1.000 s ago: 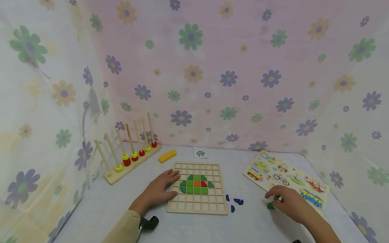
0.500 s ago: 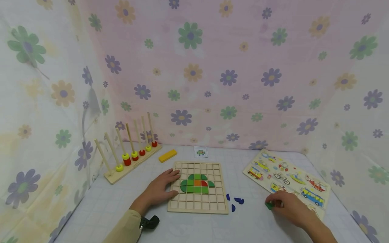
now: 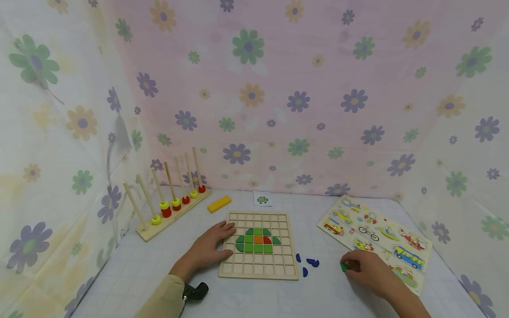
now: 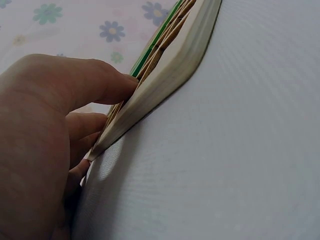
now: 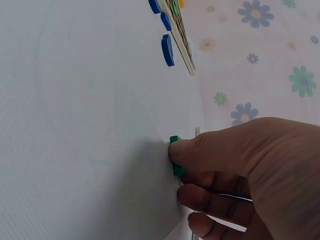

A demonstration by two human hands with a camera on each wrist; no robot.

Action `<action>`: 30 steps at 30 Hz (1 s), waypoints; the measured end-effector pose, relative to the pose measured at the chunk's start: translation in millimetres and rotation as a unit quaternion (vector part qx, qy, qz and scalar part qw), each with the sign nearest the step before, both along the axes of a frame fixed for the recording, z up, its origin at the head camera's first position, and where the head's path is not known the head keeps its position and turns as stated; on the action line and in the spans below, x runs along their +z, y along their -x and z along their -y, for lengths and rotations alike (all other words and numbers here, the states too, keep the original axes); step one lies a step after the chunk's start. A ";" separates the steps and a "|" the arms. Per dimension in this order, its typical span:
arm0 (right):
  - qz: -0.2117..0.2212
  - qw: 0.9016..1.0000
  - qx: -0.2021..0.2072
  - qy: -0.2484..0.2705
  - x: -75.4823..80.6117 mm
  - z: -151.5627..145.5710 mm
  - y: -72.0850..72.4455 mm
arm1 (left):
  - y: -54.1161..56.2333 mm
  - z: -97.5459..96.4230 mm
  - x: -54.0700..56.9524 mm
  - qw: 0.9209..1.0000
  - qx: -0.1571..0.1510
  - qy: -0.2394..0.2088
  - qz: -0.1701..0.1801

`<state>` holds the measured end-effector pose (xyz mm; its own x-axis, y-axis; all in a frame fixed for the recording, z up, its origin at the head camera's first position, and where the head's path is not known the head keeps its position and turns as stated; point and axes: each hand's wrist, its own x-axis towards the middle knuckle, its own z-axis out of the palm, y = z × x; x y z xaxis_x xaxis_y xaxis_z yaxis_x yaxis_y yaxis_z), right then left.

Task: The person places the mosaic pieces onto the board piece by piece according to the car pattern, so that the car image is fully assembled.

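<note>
My right hand [image 3: 367, 272] pinches a small green puzzle piece [image 3: 344, 266] between thumb and fingers, close to the white cloth. In the right wrist view the thumb lies over the green piece [image 5: 175, 156]. My left hand [image 3: 210, 247] rests on the left edge of a wooden grid board [image 3: 259, 270]; in the left wrist view the thumb touches the board's rim [image 4: 165, 80]. Green, orange and red pieces [image 3: 257, 240] fill some cells in the middle of the grid. Several blue rounded pieces [image 3: 305, 272] lie on the cloth right of the board.
A wooden peg rack [image 3: 175, 214] with red and yellow rings stands at the left. Behind the board are a yellow block [image 3: 219, 204] and a small picture card [image 3: 263, 199]. A vehicle picture puzzle [image 3: 374, 234] lies at the right, partly under my right hand.
My right hand has closed its fingertips on the green piece, which lay on the cloth, and has drawn it slightly left. My left hand stays on the board.
</note>
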<state>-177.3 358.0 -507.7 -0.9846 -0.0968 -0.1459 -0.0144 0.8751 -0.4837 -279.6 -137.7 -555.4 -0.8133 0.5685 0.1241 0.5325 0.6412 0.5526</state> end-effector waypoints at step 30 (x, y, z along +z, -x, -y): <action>-0.009 1.000 -0.024 -0.007 -3.7 13.0 4.2 | -0.8 -0.7 0.7 1.000 0.006 0.000 0.004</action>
<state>-181.5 345.1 -511.4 -0.9905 -0.0465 -0.1296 0.0202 0.8820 -0.4709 -278.7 -137.0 -554.7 -0.8214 0.5581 0.1175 0.5199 0.6481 0.5564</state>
